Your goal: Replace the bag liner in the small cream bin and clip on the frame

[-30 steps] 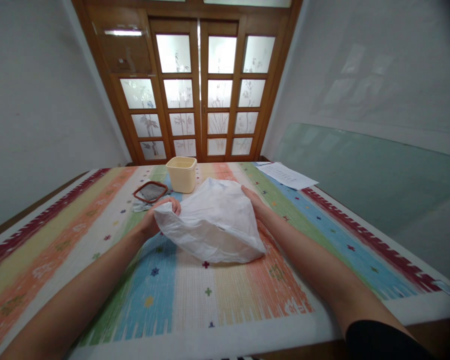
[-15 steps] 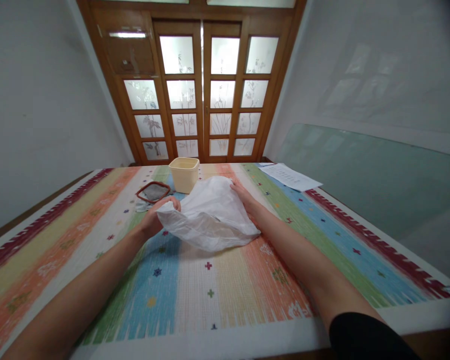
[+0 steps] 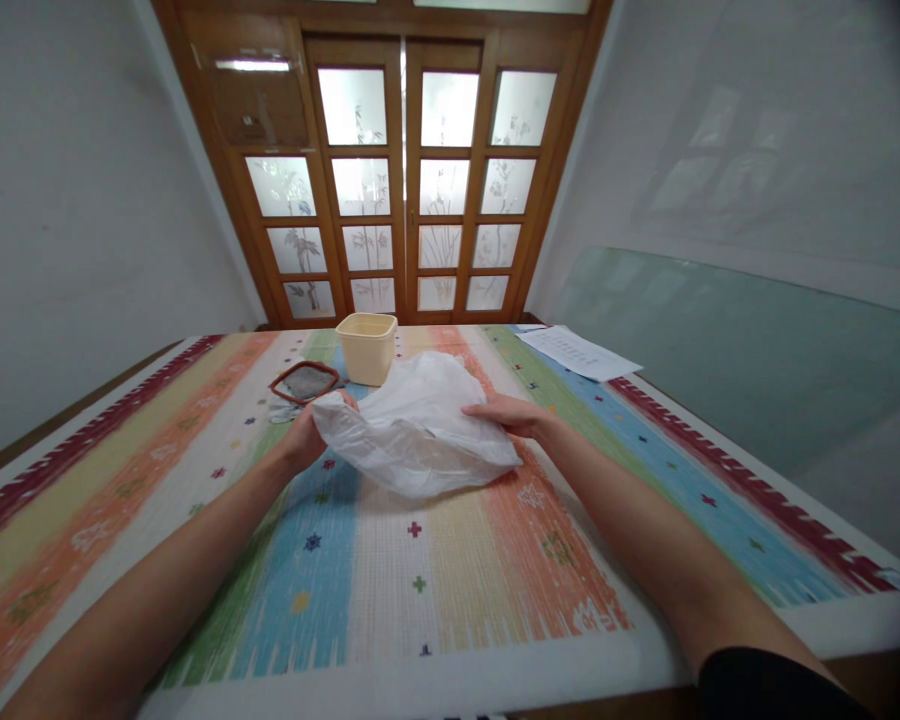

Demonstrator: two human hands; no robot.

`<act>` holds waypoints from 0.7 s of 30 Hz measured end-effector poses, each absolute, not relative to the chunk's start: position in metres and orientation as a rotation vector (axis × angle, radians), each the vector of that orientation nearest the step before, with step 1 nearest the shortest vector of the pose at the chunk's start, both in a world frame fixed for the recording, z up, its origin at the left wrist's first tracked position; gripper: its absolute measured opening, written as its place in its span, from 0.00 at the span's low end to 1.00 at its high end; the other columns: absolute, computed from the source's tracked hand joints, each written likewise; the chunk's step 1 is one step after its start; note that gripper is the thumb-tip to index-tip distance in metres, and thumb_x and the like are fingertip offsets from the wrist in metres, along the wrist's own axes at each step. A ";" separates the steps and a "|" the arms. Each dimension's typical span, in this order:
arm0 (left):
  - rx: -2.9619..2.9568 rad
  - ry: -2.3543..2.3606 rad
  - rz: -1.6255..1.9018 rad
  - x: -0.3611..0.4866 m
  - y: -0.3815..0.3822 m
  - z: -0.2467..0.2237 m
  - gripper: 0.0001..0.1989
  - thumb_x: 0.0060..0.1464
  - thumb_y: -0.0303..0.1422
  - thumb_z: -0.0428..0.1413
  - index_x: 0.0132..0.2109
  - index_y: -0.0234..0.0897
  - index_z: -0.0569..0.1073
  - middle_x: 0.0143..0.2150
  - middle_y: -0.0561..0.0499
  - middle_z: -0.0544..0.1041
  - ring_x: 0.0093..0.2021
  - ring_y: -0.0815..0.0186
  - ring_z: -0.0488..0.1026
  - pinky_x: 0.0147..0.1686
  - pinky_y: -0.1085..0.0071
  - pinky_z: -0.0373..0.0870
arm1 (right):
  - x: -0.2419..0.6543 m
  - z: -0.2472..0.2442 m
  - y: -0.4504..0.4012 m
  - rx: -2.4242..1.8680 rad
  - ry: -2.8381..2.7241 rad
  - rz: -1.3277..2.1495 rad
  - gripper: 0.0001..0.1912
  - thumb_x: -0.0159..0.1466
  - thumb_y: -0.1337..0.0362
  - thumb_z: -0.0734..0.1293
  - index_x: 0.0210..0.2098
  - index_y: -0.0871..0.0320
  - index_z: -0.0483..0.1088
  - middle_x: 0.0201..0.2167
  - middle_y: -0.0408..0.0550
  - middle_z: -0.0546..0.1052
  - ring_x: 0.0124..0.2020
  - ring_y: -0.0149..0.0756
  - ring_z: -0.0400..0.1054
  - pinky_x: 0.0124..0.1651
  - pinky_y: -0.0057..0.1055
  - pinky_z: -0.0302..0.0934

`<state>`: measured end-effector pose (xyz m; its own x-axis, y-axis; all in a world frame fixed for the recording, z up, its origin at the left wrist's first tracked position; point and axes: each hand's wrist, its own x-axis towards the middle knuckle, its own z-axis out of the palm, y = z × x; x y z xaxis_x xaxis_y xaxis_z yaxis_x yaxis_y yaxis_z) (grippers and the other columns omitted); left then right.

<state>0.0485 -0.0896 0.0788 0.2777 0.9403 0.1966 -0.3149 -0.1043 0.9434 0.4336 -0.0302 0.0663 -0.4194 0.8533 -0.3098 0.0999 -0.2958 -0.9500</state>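
A thin white plastic bag (image 3: 420, 430) lies crumpled over the middle of the striped cloth, its wide edge toward me. My left hand (image 3: 315, 430) is closed on the bag's left corner, with the fingertips partly hidden by the plastic. At the bag's right side my right hand (image 3: 506, 412) has its fingers pressed together on the plastic, the thumb hidden. Just behind the bag stands a cream square container (image 3: 367, 350). Left of it lies a brown-rimmed frame with grey material (image 3: 305, 383), close to my left hand.
Printed white paper (image 3: 579, 353) lies at the table's back right. The multicoloured striped cloth (image 3: 390, 600) covers the table. A pale green panel (image 3: 757, 350) leans along the right wall, and wooden glazed doors (image 3: 405, 180) stand behind the table.
My right hand has shifted from the bag's back right edge nearer to me, onto its right side. My left hand keeps its hold on the left corner.
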 end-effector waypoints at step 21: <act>1.108 0.749 1.276 0.043 -0.083 0.084 0.27 0.62 0.55 0.53 0.32 0.35 0.74 0.33 0.46 0.75 0.32 0.62 0.71 0.34 0.67 0.70 | 0.445 0.161 -0.065 -0.699 -1.537 1.340 0.36 0.63 0.39 0.72 0.65 0.46 0.65 0.59 0.52 0.77 0.48 0.42 0.76 0.46 0.37 0.74</act>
